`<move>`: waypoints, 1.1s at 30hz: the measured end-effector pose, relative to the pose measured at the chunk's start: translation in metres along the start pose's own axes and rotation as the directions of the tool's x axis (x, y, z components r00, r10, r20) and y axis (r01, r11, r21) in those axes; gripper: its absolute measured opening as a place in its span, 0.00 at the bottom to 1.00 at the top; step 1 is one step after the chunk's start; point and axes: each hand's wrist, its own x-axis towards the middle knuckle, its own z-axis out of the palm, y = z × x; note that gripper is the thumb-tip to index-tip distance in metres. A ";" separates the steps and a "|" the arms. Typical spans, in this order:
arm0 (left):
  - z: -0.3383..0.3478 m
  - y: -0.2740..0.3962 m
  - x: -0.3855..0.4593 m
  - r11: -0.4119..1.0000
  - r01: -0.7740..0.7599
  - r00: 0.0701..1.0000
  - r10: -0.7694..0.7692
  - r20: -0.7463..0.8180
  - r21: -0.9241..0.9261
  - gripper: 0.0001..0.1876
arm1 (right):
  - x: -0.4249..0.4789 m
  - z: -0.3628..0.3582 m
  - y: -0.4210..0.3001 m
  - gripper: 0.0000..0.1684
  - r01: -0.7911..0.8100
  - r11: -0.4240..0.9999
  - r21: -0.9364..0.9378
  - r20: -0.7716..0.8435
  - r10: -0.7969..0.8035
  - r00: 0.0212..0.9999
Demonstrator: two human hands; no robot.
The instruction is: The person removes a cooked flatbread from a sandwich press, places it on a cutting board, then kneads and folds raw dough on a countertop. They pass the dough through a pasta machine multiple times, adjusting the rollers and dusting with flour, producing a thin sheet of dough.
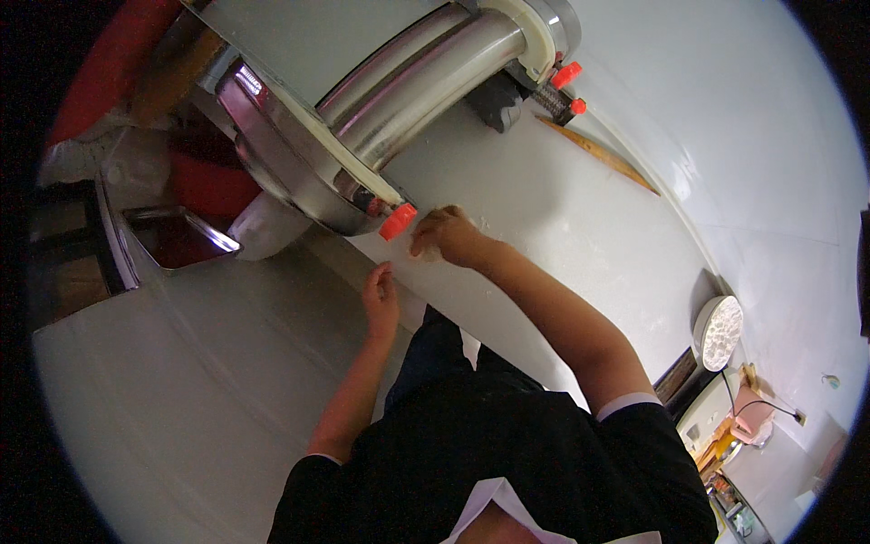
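A dough sheeter with steel rollers (435,81) and red knobs (397,222) stands at the top of the view. My right hand (445,234) is low over the white worktop (578,224), just beside the nearest red knob. Its fingers are curled down and look dusted with flour; a pale patch shows under them, but whether they hold it I cannot tell. Off the front edge of the worktop is my left hand (383,292), fingers loosely bent with a gap to the thumb and nothing seen in them. White flour traces lie on the worktop near my right hand.
A wooden rolling pin (601,156) lies along the wall side. A round container of white powder (722,333) stands at the worktop's far right end. At left are a metal tray (180,238) and a red container (211,177). Pink and white items with a cable lie lower right.
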 end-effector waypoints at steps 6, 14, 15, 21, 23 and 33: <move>-0.006 0.012 -0.001 0.995 0.068 0.996 -0.071 -0.044 -0.075 0.12 | 0.011 0.019 -0.020 0.21 -0.041 0.997 -0.071 0.021 0.043 0.999; -0.005 -0.004 -0.011 0.996 0.053 0.999 -0.052 0.010 -0.077 0.13 | -0.033 -0.031 0.014 0.25 -0.281 0.959 0.040 0.118 0.274 0.954; -0.001 -0.006 -0.013 0.991 0.061 0.998 -0.060 0.008 -0.121 0.13 | -0.032 -0.037 0.039 0.26 -0.322 0.937 0.135 0.018 0.323 0.946; 0.012 0.013 -0.009 0.951 -0.008 1.000 0.012 0.010 -0.309 0.14 | -0.041 -0.046 0.071 0.30 -0.480 0.874 0.073 -0.223 0.483 0.847; 0.015 0.014 -0.008 0.962 0.027 0.998 -0.013 0.054 -0.270 0.15 | -0.050 -0.029 0.062 0.31 -0.459 0.885 0.083 -0.214 0.465 0.859; 0.017 -0.008 -0.008 0.996 -0.091 0.994 0.091 -0.054 0.016 0.15 | -0.032 -0.037 0.017 0.25 -0.265 0.964 0.019 0.075 0.263 0.962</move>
